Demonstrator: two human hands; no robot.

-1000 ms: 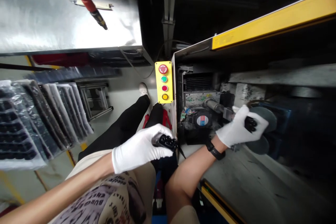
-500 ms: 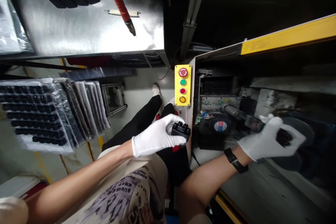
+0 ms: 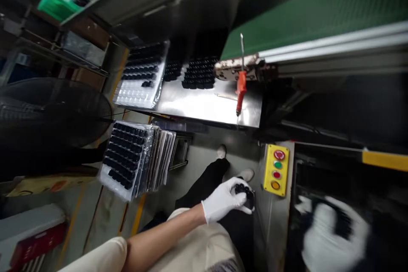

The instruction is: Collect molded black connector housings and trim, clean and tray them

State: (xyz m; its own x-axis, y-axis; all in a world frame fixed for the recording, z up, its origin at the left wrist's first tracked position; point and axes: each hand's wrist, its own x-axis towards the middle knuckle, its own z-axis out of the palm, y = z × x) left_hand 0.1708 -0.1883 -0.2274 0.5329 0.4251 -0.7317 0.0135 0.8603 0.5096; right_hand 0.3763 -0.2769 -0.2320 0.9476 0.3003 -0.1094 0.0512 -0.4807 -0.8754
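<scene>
My left hand [image 3: 221, 202], in a white glove, is at the lower middle with its fingers wrapped round a small black moulded part [image 3: 247, 194]. Round knobs show along the top of that part. At the lower right my right hand [image 3: 331, 240], also white-gloved and smeared by motion, curls round a dark part [image 3: 343, 223]. The kind of part in this hand is too blurred to make out. Between the two hands stands a yellow control box [image 3: 276, 170] with red, green and amber buttons.
A metal table [image 3: 204, 106] ahead bears rows of black parts [image 3: 200, 72] and a tray [image 3: 135, 93]. A red-handled tool [image 3: 241, 89] hangs at its right end. Stacked trays of black parts [image 3: 124, 153] stand left, near a large fan [image 3: 54, 110]. A green conveyor [image 3: 318, 4] runs behind.
The view has swung left and up, bringing the table, conveyor and fan into sight. Both hands stay closed on dark parts; the right has come away from the round wheel in the machine.
</scene>
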